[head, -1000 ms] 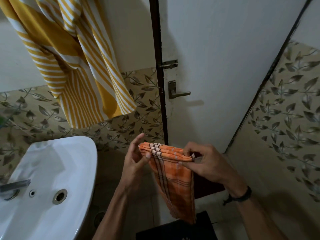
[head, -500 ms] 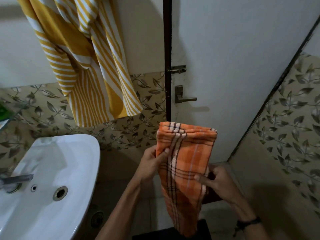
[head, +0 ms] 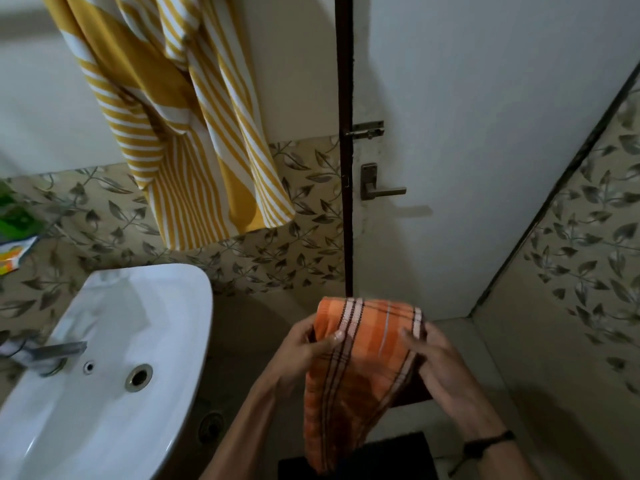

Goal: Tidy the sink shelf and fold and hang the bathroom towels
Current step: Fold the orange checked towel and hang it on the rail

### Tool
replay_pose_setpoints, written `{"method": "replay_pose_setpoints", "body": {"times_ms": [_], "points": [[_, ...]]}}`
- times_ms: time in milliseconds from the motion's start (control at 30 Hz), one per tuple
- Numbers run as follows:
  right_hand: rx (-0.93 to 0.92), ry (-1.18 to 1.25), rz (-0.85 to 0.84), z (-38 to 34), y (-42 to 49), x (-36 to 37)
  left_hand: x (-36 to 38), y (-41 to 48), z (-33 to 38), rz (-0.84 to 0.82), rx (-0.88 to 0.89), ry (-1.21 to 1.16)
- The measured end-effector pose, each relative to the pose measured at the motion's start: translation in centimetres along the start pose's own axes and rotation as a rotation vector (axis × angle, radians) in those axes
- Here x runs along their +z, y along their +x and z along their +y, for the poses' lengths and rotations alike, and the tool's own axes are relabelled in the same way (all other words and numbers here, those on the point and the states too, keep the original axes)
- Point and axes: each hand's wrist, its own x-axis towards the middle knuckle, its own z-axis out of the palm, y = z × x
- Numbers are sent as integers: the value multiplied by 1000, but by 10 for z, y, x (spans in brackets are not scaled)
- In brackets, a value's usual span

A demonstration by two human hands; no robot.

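I hold the orange checked towel (head: 360,375) in front of me, low and in the middle of the view, between the sink and the right-hand wall. It is folded over at the top and hangs down in a narrow fall toward a dark mat (head: 391,455) on the floor. My left hand (head: 301,351) pinches the towel's upper left edge, thumb across the front and fingers behind. My right hand (head: 440,365) grips the upper right edge, its fingers curled onto the cloth; a dark band (head: 488,443) sits on that wrist.

To my left is the white sink (head: 114,427), with a metal tap (head: 55,349) at its back edge and a round drain (head: 138,377) in the bowl. Above it a yellow and white striped towel (head: 180,126) hangs in loose folds against the wall, its lower end reaching over the leaf-patterned tiles (head: 294,251). At the far left edge a few bright green and orange packets (head: 17,223) show, blurred.

Straight ahead is a pale door (head: 467,150) in a dark frame, with a lever handle (head: 379,188) and a bolt latch (head: 367,130) above it. The same leaf tiles cover the wall to my right.
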Motion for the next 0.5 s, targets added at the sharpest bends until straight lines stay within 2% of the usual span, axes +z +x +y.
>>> {"method": "replay_pose_setpoints", "body": {"times_ms": [100, 233, 300, 433, 500], "points": [[-62, 12, 32, -9, 12, 5, -12, -3, -1, -34, -11, -9], [16, -302, 18, 10, 10, 16, -11, -1, 2, 12, 5, -63], [-24, -262, 60, 15, 8, 22, -11, 0, 2, 44, 14, -62], [-85, -13, 144, 3, 10, 30, -18, 1, 6, 102, 18, -103], [-78, -126, 97, 3, 9, 35, -20, 2, 6, 145, 41, -64]]}}
